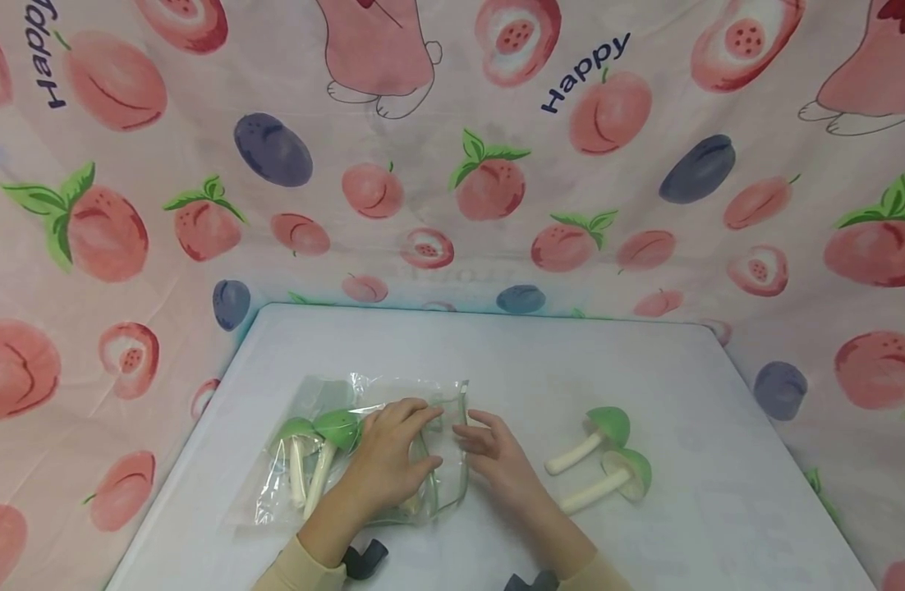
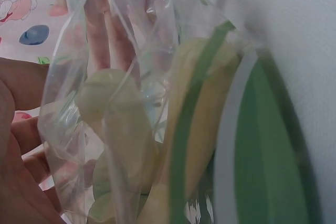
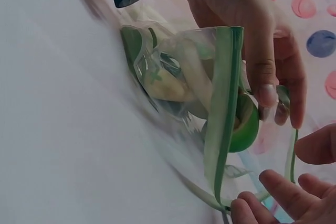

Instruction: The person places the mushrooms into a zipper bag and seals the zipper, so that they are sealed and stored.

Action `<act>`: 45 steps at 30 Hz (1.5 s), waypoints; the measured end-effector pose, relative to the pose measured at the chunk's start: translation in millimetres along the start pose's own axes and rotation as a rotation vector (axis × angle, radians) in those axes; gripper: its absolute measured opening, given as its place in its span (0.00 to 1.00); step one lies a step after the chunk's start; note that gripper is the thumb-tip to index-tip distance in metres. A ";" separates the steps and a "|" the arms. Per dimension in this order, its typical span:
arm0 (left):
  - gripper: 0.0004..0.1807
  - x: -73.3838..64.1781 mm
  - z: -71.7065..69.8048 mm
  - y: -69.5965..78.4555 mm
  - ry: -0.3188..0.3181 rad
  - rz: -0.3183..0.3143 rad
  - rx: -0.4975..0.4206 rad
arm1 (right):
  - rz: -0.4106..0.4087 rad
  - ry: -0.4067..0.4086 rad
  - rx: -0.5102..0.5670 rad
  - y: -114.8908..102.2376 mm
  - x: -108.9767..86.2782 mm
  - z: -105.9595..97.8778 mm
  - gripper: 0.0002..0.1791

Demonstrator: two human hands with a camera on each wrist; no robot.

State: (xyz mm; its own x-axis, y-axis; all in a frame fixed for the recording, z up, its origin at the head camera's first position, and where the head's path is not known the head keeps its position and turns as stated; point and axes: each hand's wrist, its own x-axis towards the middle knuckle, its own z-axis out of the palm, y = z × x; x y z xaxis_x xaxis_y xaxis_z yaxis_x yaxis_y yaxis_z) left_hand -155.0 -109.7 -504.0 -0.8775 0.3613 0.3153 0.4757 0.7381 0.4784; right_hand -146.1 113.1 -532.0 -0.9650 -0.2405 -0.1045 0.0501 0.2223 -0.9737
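A clear zip bag [image 1: 452, 480] with green edging lies on the table, its mouth toward the right and gaping. Inside it lie toy mushrooms with green caps [image 1: 337, 428] and pale stems. My left hand [image 1: 389, 451] rests over the bag near its mouth, thumb and fingers spread apart. At the right edge of the mouth is my right hand [image 1: 500, 460], its fingertips right by the rim and its fingers loosely extended. In the right wrist view, a green cap [image 3: 245, 127] shows behind the bag's green zip strip [image 3: 226, 114].
Two more green-capped mushrooms [image 1: 608, 425] lie on the white table [image 1: 718, 525] to the right of my right hand. A dark wrist device [image 1: 367, 560] is beside the left sleeve. Peach-printed cloth [image 1: 423, 164] hangs behind and along the sides.
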 end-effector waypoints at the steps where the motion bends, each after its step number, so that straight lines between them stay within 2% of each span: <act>1: 0.37 0.2 -0.1 0.1 0.000 0.000 -0.001 | 0.003 0.005 -0.002 0.2 -0.3 -1.3 0.37; 23: 0.37 1.0 -0.9 0.8 -0.020 -0.017 -0.021 | 0.001 0.107 0.032 -8.4 -14.4 -29.4 0.37; 33: 0.37 1.2 -1.3 1.2 -0.028 -0.020 -0.032 | 0.006 0.174 -0.054 -13.0 -18.2 -50.1 0.33; 45: 0.37 1.2 -0.6 0.7 -0.019 -0.015 -0.039 | -0.016 0.222 -0.109 -21.5 -24.9 -82.7 0.33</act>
State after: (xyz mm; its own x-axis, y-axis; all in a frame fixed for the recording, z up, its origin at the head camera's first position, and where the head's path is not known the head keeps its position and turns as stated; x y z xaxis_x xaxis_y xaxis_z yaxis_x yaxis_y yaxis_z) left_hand -155.7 -109.2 -502.8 -0.8852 0.3616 0.2926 0.4644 0.7208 0.5145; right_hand -144.5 192.4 -491.7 -0.9990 -0.0338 -0.0308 0.0182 0.3233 -0.9461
